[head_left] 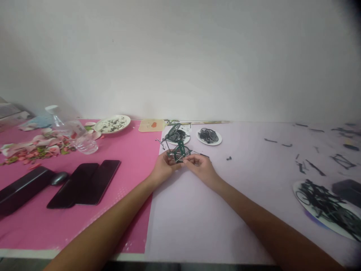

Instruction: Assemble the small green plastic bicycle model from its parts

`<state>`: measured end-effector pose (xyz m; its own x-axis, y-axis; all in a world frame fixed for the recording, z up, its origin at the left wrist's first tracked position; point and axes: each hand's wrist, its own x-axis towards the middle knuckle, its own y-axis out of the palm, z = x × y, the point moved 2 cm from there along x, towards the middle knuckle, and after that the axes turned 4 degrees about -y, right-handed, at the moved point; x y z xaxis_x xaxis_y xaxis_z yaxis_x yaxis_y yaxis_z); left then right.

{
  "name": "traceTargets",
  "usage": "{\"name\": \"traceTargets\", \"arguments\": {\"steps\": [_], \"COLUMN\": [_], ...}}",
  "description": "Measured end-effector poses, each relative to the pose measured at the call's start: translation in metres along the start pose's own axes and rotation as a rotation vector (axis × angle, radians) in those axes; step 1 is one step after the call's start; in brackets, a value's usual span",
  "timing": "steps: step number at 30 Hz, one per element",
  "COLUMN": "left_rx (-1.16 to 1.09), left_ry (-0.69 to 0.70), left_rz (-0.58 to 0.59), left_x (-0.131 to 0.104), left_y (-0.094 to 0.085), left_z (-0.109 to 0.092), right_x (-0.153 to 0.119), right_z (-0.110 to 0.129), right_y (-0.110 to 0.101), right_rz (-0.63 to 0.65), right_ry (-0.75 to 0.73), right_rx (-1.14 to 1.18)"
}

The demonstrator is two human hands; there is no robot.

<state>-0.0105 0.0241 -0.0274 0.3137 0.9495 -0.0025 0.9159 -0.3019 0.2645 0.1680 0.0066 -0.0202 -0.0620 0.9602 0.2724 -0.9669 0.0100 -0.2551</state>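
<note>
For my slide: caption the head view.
Left hand and right hand hold a green model bicycle, dark parts on a plate beyond.

Dim, diffuse light leaves the wall (180, 67) grey, darkening to black in the top-right corner. Faint, soft-edged shadows fall on the table (194, 226). Fine detail is hazy, and the plate (299, 196) at far right looks blurred and stretched.

Dark green, thin-framed miniature bicycle (181, 146) with silvery handlebars (160, 142) and spoked wheel (184, 151) at near end; held tilted around middle of scene, handlebars toward left, opposite end reaching far; finer joints too small to tell.
</note>
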Motion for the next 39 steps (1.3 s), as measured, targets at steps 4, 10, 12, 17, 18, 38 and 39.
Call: {"name": "traceTargets", "arguments": {"steps": [4,10,12,17,18,38,39], "left_rx": [-0.002,0.022,0.040,0.084,0.081,0.177,0.179], "left_ry": [0.002,-0.001,0.002,0.018,0.019,-0.056,-0.055], "left_rz": [0.002,-0.025,-0.021,-0.010,-0.013,-0.057,-0.056], "left_x": [-0.001,-0.001,0.000,-0.001,-0.001,-0.005,-0.005], "left_y": [0.001,0.001,0.001,0.002,0.002,0.000,0.000], "left_z": [0.000,0.003,0.003,-0.001,-0.002,-0.007,-0.007], "right_x": [-0.001,0.000,0.000,0.000,0.000,0.028,0.031], "right_z": [0.004,0.001,0.000,0.001,0.001,0.039,0.038], "right_y": [-0.002,-0.002,-0.002,-0.002,-0.002,-0.080,-0.091], "right_rz": [-0.039,-0.037,-0.038,-0.024,-0.023,0.132,0.157], "right_ry": [0.002,-0.017,-0.019,-0.019,-0.018,-0.203,-0.171], "right_rx": [-0.010,0.012,0.010,0.013,0.014,-0.615,-0.732]}}
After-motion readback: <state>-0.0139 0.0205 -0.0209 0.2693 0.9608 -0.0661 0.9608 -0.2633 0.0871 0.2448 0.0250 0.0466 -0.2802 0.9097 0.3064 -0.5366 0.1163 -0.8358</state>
